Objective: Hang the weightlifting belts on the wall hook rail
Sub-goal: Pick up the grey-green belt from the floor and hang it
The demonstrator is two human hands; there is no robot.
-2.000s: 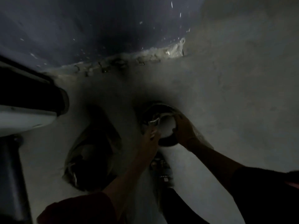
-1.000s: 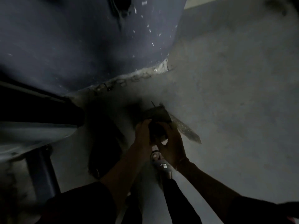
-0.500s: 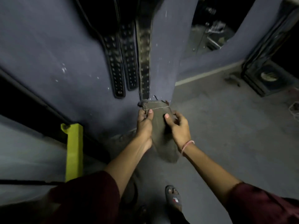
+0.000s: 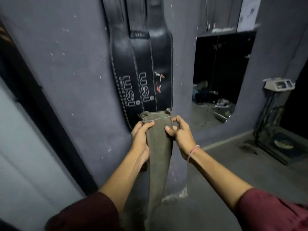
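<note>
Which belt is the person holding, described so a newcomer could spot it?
Find the grey-blue wall with black leather belts hanging on it. Just below them, both hands grip the top end of an olive-grey fabric belt: matte, unprinted, unlike its glossy lettered neighbours.

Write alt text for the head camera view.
Both hands, left hand and right hand, grip the top end of a grey-green fabric belt held up before a grey wall. Three black leather belts already hang there, beside a mirror.
</note>
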